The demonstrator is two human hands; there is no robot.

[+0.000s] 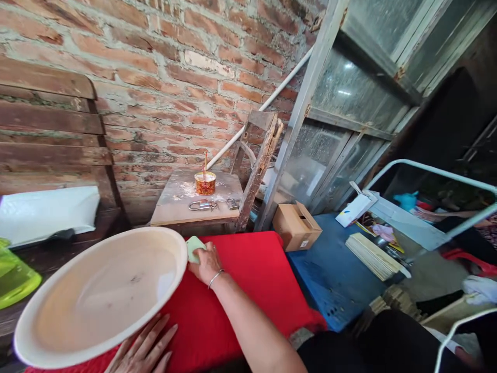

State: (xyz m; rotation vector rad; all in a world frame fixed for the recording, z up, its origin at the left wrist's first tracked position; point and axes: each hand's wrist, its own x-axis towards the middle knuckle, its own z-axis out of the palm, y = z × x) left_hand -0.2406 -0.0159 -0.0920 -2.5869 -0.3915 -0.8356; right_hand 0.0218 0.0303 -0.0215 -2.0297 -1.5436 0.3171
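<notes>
A wide off-white plastic basin (112,298) holding water stands on the left of a red cloth (248,269). My right hand (207,263), with a bracelet at the wrist, grips a pale green, round-cornered flat piece (195,247) right beside the basin's right rim. Its exact kind cannot be made out. My left hand (143,347) lies at the bottom of the view by the basin's near rim, fingers apart and resting on the red cloth. Nothing shows in it.
Behind the cloth, a wooden chair (159,210) bears a tin with incense sticks (205,182) and a padlock (199,205). To the right, a cardboard box (293,228) sits on a blue surface (330,264). A yellow-green plastic item (17,280) lies left of the basin.
</notes>
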